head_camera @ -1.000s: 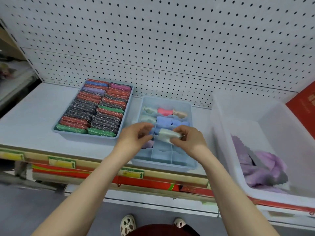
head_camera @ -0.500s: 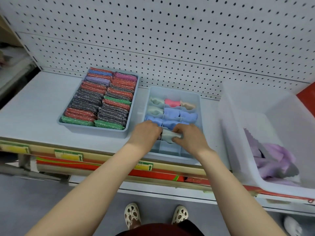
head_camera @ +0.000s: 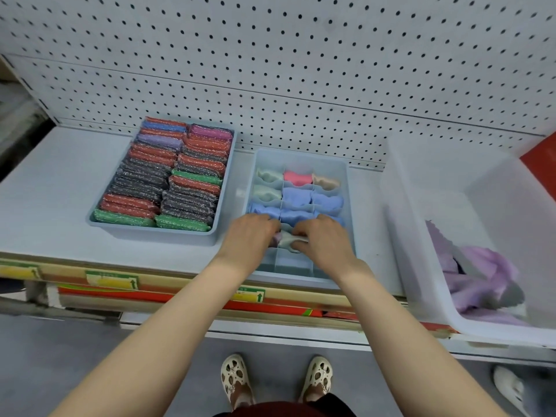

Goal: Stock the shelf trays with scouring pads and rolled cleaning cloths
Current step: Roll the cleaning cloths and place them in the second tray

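A blue divided tray (head_camera: pixel 349 188) stands on the shelf, its back cells filled with rolled cloths in pale green, pink, beige and blue. Both hands are down in a middle cell of its fourth row. My left hand (head_camera: pixel 251 233) and my right hand (head_camera: pixel 323 237) pinch a pale green rolled cloth (head_camera: pixel 288 240) from either side, pushing it into the cell. A bit of pale purple cloth shows by my left fingers. To the left, a blue flat tray (head_camera: pixel 221 203) is packed with red, grey, green, blue and purple scouring pads (head_camera: pixel 168 179).
A large translucent white bin (head_camera: pixel 421 236) at the right holds loose purple cloths (head_camera: pixel 481 281). A white pegboard (head_camera: pixel 301 70) backs the shelf. The shelf's front edge carries yellow price tags (head_camera: pixel 111 279). The front row of the divided tray shows bare cells.
Both hands have lowered the pale green rolled cloth from above the tray down into a cell of the fourth row. The view has tilted down and drawn nearer.
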The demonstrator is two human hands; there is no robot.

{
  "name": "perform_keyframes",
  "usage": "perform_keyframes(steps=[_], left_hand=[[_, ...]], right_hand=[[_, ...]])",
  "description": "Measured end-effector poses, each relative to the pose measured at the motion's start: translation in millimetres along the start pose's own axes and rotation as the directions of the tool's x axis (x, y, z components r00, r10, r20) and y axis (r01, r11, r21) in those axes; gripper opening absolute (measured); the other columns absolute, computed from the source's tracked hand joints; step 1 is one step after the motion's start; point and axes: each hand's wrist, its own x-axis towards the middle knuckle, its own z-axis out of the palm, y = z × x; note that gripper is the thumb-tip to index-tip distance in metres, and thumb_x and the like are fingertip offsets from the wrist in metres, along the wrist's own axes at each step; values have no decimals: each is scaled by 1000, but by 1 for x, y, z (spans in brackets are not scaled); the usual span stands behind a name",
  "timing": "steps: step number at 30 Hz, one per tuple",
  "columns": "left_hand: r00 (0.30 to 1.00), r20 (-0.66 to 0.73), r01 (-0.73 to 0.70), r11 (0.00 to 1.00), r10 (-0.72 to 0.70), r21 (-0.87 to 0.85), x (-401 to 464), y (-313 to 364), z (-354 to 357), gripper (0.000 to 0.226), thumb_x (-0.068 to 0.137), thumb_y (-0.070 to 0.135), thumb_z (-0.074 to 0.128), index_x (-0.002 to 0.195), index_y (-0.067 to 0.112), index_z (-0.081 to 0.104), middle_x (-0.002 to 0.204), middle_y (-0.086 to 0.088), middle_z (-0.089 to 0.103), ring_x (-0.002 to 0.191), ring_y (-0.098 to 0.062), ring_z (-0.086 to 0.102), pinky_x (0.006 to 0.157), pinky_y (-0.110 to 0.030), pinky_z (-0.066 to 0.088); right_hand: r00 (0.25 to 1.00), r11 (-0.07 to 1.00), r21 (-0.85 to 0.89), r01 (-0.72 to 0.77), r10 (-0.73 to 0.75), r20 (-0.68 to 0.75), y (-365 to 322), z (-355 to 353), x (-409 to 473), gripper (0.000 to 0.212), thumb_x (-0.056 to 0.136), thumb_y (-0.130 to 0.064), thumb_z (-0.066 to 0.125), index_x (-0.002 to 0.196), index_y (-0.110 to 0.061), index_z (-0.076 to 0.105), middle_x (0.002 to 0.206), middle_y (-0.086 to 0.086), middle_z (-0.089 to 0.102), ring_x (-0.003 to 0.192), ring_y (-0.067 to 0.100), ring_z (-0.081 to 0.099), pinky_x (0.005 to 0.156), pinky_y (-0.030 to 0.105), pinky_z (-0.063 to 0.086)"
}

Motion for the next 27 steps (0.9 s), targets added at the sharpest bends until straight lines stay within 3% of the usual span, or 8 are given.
perform_keyframes(steps=[5, 10, 12, 16, 19, 22, 24, 27], left_hand=[[1000, 7, 27, 997, -27, -79, -2, 1, -2, 16, 91, 22, 56, 76, 14, 58, 86, -6, 66, 80, -28, 59, 58, -31, 30], [993, -44, 103, 988, -108, -119, 9, 26, -26, 18, 96, 30, 54, 99, 22, 70, 104, 1, 67, 94, -24, 62, 66, -32, 42], [993, -45, 102, 982, -111, -161, 24, 51, -40, 20, 97, 31, 53, 108, 26, 68, 115, 1, 66, 102, -25, 61, 76, -35, 47], [996, -86, 11, 955, -38, -297, 58, 106, -53, 23, 96, 29, 55, 117, 27, 65, 122, 3, 64, 108, -23, 60, 85, -35, 46], [997, -69, -44, 926, 19, -376, 79, 140, -53, 25, 95, 29, 58, 119, 26, 65, 121, 3, 63, 106, -18, 60, 88, -33, 45], [998, -59, -59, 898, 37, -436, 92, 164, -53, 25, 93, 30, 61, 117, 30, 65, 121, 8, 63, 104, -12, 62, 91, -33, 46], [998, -58, -62, 881, 39, -469, 100, 171, -53, 25, 93, 29, 62, 117, 30, 65, 122, 10, 62, 103, -9, 62, 93, -31, 46], [997, -70, -70, 851, 39, -520, 112, 175, -54, 31, 92, 27, 63, 123, 31, 61, 126, 11, 60, 104, -7, 60, 94, -29, 45]], right_hand=[[1000, 991, 132, -22, 21, 9, 8, -27, -7, 18, 87, -35, 66, 103, -30, 71, 97, -8, 72, 95, 18, 64, 78, 30, 49], [882, 926, 377, -26, 199, -427, 67, -97, -46, 7, 86, -24, 68, 89, -25, 74, 80, -8, 73, 69, 12, 63, 73, 28, 49], [827, 922, 359, -148, 314, -466, 111, -118, -61, 9, 86, -21, 67, 90, -22, 74, 80, -3, 74, 74, 19, 66, 75, 30, 49], [772, 770, 88, -632, 635, -8, 193, -124, -69, 39, 89, -31, 63, 126, -19, 61, 121, 5, 67, 114, 28, 59, 92, 31, 44], [731, 741, 120, -660, 598, 328, 213, -112, -69, 52, 87, -36, 67, 126, -4, 57, 103, 11, 67, 90, 25, 64, 79, 29, 50], [766, 629, 438, -642, 545, 340, 215, -110, -68, 21, 84, -17, 73, 94, 1, 70, 66, 3, 59, 51, 13, 50, 46, 18, 40], [790, 570, 567, -595, 543, 283, 216, -117, -65, 16, 83, -13, 74, 73, -10, 62, 62, -1, 50, 53, 13, 44, 48, 21, 37], [879, 622, 665, -414, 464, 113, 217, -141, -64, 22, 81, -24, 75, 73, -13, 57, 69, 5, 40, 69, 18, 35, 64, 28, 29]])
